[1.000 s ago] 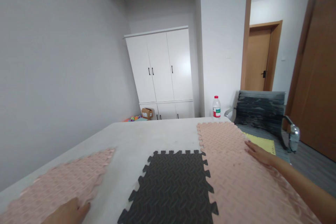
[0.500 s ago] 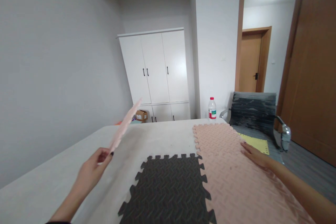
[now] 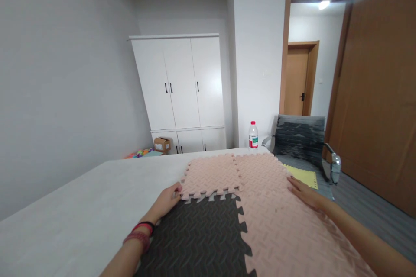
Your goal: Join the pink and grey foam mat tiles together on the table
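A square pink foam mat tile (image 3: 209, 172) lies on the table beyond a black foam mat tile (image 3: 201, 233), with a narrow gap at their toothed edges. My left hand (image 3: 167, 201) is closed on the near-left corner of that pink tile. To the right runs a long pink mat (image 3: 279, 212); the square tile's right edge meets it, and the black tile's teeth lie along its side. My right hand (image 3: 303, 192) rests with fingers stretched out on the long mat's right edge.
A plastic bottle (image 3: 253, 135) with a red cap stands at the white table's (image 3: 81, 207) far edge. On the right is an office chair (image 3: 299, 138) bearing a yellow foam tile (image 3: 302, 176). A cardboard box (image 3: 162, 144) and white cabinet (image 3: 182, 86) are behind the table.
My left hand has brought the pink tile from upright at the left down flat beyond the black tile, against the long mat. My right hand stays on the mat.
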`<state>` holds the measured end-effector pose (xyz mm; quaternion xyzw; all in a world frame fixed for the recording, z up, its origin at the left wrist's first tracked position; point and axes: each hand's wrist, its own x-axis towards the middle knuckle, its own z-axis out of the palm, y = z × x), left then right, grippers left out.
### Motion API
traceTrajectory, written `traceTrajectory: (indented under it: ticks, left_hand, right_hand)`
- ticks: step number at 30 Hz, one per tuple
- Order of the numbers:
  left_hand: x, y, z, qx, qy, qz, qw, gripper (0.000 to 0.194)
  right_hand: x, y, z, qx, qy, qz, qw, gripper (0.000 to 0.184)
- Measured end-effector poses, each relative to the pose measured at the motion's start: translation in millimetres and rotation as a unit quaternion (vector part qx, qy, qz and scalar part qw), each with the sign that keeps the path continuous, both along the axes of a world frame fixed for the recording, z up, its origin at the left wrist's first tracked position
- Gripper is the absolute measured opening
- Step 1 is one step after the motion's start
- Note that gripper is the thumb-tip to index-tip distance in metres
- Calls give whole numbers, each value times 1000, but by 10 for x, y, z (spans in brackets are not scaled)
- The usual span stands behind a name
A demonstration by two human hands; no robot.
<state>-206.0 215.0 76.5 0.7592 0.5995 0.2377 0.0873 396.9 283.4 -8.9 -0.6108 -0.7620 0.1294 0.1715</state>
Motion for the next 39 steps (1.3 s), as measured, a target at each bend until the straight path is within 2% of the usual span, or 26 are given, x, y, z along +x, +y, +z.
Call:
traceTrajectory:
  ticks: [11,14,17,20,22,24,27,30,33,39]
  left_hand:
    - [-308,45,-9,-20,19,16,999,10]
    - [-321,22,-25,-21,23,26,999,11]
    - [-299,31,-30,-19,26,39,999,12]
    - [-281,63,-32,-18,32,49,998,14]
    - [-276,78,-37,-17,37,54,998,18]
    - [-274,83,-48,-15,43,60,997,23]
    - [-275,80,-68,-12,53,67,996,27]
    - [-290,83,-88,-11,63,71,995,28]
    - [-325,88,-110,-16,77,72,994,29]
    - [-367,77,-151,-27,124,68,990,30]
  right_hand:
    - [3,22,-3,-9,-18,7,1000,85]
    - [-21,19,80,-12,-51,7,999,79]
    - [-110,39,234,-13,-82,11,996,66]
    - [-397,61,423,9,-89,10,996,50]
    - [-752,61,530,28,-86,32,995,49]
    - [-1214,42,598,41,-71,88,993,50]
    - [-1931,-7,618,50,-45,159,985,56]
    - [-2422,-45,579,45,-26,195,980,50]
    - [-2585,-61,533,44,-8,202,978,50]
    - [-2500,-119,464,39,17,211,977,49]
